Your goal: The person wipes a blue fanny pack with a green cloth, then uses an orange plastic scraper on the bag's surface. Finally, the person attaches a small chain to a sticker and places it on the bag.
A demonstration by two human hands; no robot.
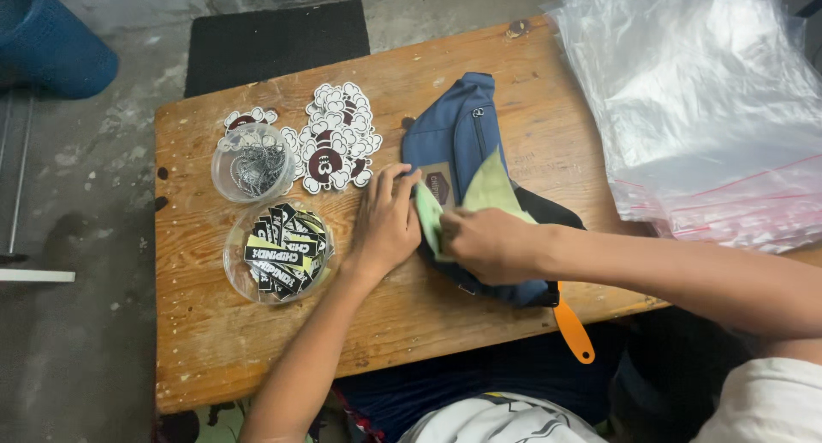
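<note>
- Blue fabric marks the waist bag (pixel 458 143), which lies across the middle of the worn wooden table (pixel 205 340) with its zip facing up, so its front panel is within reach of both hands.
- Left hand (pixel 387 222) lies flat, fingers spread, on the bag's near left edge beside a small brown card label (pixel 439 186); it grips nothing and seems to pin the fabric steady.
- Right hand (pixel 488 244) is closed in a pinch on a pale green sheet (pixel 490 189), lifting it off the bag.
- Left of the bag, within easy reach, stand two clear round tubs: the far one (pixel 253 163) holds metal clips, the near one (pixel 278 253) black and yellow tags.
- Cloud-shaped stickers (pixel 336 139) fan out behind them.
- Far right, clear zip bags (pixel 711 109) are stacked flat.
- An orange handle (pixel 573 330) juts over the near edge.
</note>
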